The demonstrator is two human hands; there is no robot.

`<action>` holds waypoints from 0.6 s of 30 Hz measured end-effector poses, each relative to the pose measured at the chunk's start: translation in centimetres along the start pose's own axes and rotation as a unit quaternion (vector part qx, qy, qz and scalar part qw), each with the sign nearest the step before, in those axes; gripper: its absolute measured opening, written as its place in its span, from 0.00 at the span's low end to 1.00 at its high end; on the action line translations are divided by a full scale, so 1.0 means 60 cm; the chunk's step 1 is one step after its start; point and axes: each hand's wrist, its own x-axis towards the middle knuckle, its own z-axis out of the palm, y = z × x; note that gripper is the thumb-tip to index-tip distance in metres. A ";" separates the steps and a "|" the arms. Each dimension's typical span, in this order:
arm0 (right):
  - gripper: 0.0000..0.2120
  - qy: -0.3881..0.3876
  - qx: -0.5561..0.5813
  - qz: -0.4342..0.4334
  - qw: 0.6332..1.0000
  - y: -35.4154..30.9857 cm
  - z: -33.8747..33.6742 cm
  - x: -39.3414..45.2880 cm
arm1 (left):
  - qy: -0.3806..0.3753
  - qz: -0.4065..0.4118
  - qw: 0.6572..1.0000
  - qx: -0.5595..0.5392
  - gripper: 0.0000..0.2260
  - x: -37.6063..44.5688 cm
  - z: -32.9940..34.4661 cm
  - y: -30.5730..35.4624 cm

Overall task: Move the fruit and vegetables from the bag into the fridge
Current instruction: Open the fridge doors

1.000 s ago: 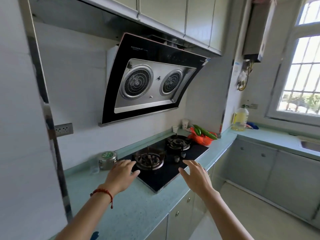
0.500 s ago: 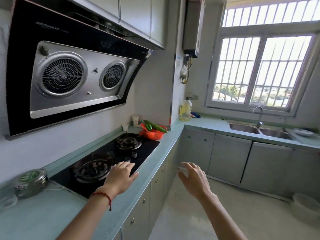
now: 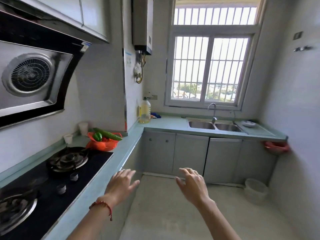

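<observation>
Green surface (image 3: 124, 149): orange bag (image 3: 102, 144) by hob, cucumber (image 3: 108, 134) overhanging; left hand (image 3: 121, 184), right hand (image 3: 192, 186) empty, relaxed. Risk: cucumber slipping out on lifting.

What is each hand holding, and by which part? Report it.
Nothing is held. The left hand and the right hand hover open in the air, apart from the orange bag of vegetables on the counter.

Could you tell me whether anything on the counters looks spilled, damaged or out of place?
Nothing stands out. The orange bag sits on the counter past the stove, with a cucumber and green pepper poking out. Both hands hang empty.
</observation>
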 end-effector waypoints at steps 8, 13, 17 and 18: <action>0.23 0.010 -0.052 0.083 0.995 0.155 0.001 0.086 | -0.025 0.075 0.997 0.002 0.24 0.187 0.088 0.098; 0.27 0.013 -0.074 0.131 0.988 0.249 0.009 0.166 | -0.028 0.113 0.993 -0.019 0.42 0.333 0.147 0.154; 0.31 0.029 -0.076 0.177 0.981 0.324 0.010 0.251 | -0.029 0.147 0.988 -0.030 0.48 0.467 0.177 0.209; 0.31 0.033 -0.078 0.188 0.979 0.342 0.010 0.273 | -0.029 0.158 0.987 -0.030 0.48 0.501 0.183 0.223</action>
